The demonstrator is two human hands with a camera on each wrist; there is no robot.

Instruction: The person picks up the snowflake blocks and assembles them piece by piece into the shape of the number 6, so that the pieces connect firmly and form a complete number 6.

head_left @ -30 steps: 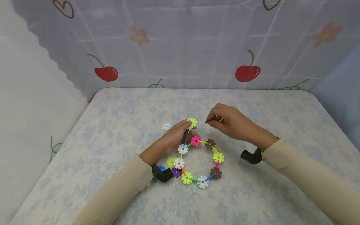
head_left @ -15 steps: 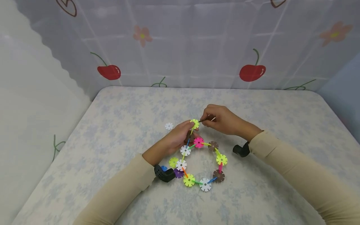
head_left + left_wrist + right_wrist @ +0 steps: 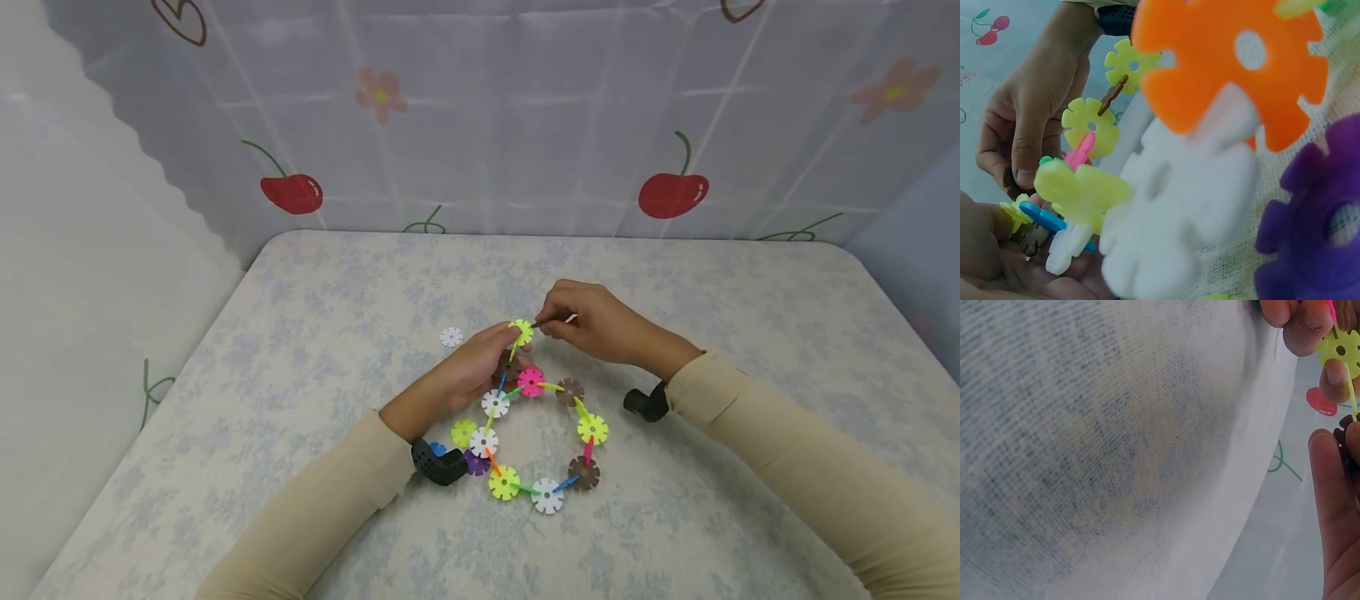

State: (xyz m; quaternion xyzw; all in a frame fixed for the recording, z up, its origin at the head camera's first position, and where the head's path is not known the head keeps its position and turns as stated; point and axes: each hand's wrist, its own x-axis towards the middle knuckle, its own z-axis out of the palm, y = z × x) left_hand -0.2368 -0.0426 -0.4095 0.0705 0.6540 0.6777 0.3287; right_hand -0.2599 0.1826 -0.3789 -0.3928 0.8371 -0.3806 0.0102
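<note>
In the head view my left hand (image 3: 468,371) holds up a yellow notched disc (image 3: 522,333) near its thumb. That disc joins a brown disc (image 3: 509,365) at the palm, and a blue disc links on to a ring of slotted plastic snowflake discs. My right hand (image 3: 596,323) pinches a dark brown disc (image 3: 537,324) edge-on, touching the yellow disc's right rim. The ring includes a pink disc (image 3: 531,382), a white disc (image 3: 547,497) and others set edge-on between them. In the left wrist view an orange disc (image 3: 1210,69) looms close.
A loose white disc (image 3: 452,337) lies beyond my left hand. Near my left wrist are a yellow-green disc (image 3: 463,432), a purple disc (image 3: 477,463) and a partly covered blue disc (image 3: 437,448). The patterned tabletop (image 3: 337,292) ends at a printed curtain (image 3: 480,117).
My right hand has moved left, bringing the brown disc from apart to the yellow disc's rim. In the last half second both hands have barely moved.
</note>
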